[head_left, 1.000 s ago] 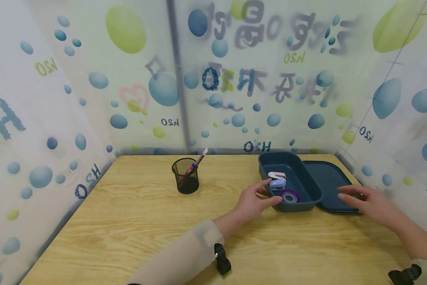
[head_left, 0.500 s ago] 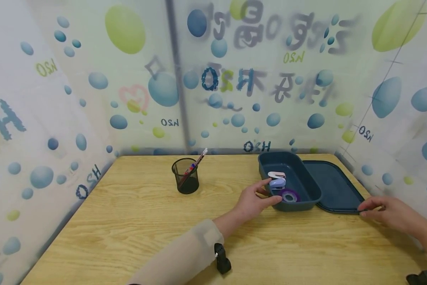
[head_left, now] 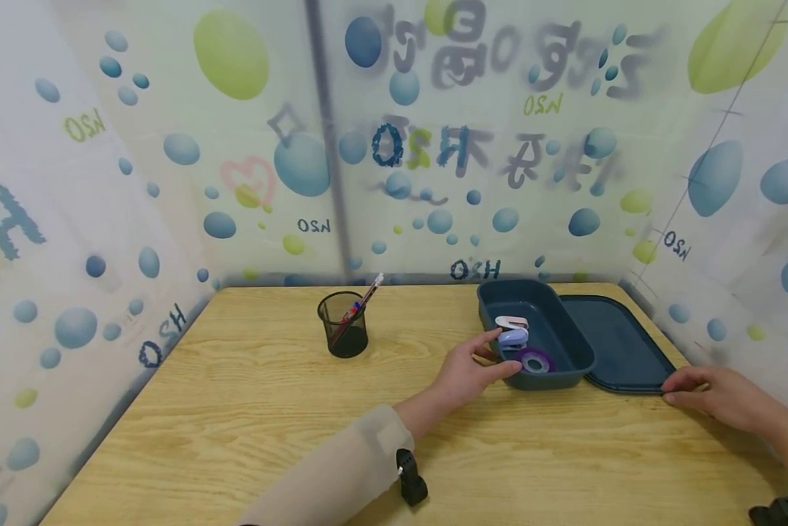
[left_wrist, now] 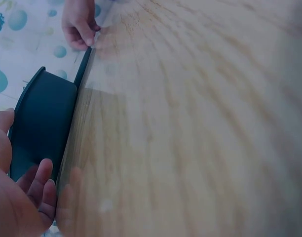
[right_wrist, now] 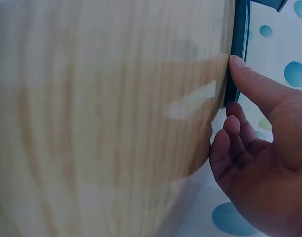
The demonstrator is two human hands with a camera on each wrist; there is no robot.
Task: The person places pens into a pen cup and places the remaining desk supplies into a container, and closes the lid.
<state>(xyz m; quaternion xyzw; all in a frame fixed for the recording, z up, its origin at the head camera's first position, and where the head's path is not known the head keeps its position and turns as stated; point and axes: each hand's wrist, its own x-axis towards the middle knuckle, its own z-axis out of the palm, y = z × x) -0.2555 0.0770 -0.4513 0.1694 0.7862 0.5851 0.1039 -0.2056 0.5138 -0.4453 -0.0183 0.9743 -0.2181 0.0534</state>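
Observation:
A dark blue rectangular box point(head_left: 567, 358) stands without its cover at the table's right. Inside its left part lie a purple tape roll point(head_left: 535, 361), a small lavender stapler point(head_left: 513, 338) and a pink-and-white stapler-like item point(head_left: 512, 323). My left hand point(head_left: 464, 374) holds the box's near left corner, thumb and index finger at the rim; in the left wrist view its other fingers curl against the wall. Flat beside the box is the matching lid point(head_left: 620, 347), partly hidden behind it. With thumb and fingertips my right hand point(head_left: 718, 394) grips the lid's near right corner.
A black mesh pen holder point(head_left: 345, 337) with a few pens point(head_left: 369, 291) stands left of the box. The wooden table point(head_left: 249, 416) is enclosed by patterned curtains point(head_left: 262, 146) at the back and sides.
My right hand has moved right and down from above the lid to its near right corner, staying there over the last half second. The left hand and box stay in place.

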